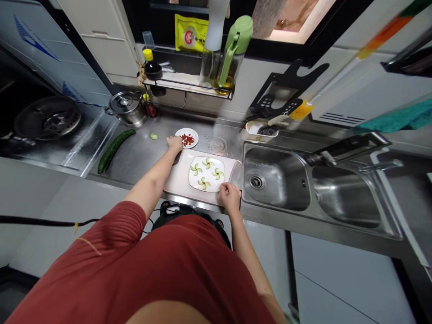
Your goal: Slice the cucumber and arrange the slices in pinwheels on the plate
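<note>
My left hand point(174, 143) is closed at the left rim of a small round white plate point(195, 133), which holds small red pieces point(186, 140). A larger white plate point(193, 179) lies on a pale cutting board point(177, 182). On it, thin green-edged cucumber slices point(204, 182) form several pinwheels with red centres. Beside this plate's lower right corner is my right hand point(231, 196), its fingers curled and pressed together. Whether they pinch something small cannot be made out. A broad, shiny, blade-like piece point(236, 173) lies at the board's right side.
A whole cucumber point(114, 150) and a cut slice point(154, 136) lie on the steel counter to the left. Behind them stands a lidded pot point(127, 109). A double sink point(276, 177) adjoins the board's right. Bottles stand on the shelf point(189, 82) above; a pan point(47, 118) sits far left.
</note>
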Demonstrator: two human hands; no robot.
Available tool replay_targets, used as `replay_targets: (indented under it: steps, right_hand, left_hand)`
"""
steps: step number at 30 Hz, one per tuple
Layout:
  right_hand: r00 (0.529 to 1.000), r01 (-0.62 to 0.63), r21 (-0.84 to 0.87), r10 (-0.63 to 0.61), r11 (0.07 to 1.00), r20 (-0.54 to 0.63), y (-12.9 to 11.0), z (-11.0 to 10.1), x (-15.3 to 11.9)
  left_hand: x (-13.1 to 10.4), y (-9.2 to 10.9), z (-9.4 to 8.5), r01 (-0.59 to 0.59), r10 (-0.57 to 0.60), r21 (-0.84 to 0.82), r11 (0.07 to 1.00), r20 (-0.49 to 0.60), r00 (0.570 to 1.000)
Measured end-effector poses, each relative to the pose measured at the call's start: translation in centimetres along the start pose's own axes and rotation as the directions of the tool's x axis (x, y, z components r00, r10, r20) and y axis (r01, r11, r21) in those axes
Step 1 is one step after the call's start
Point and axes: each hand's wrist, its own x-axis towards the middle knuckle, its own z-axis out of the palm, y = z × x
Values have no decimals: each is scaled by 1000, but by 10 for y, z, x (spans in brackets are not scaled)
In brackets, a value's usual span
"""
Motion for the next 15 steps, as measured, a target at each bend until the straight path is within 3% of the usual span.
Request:
replay_targets:
  steps: [11,15]
  right_hand:
    - [1000,17,-28,-17,999,18,-3,4,0]
    - [999,30,-26,-29,999,31,-5,2,0]
  left_hand:
    - [-15,4,-14,-35,35,-15,999,28,999]
    - [-23,4,-15,-9,10,-95,995,10,1000]
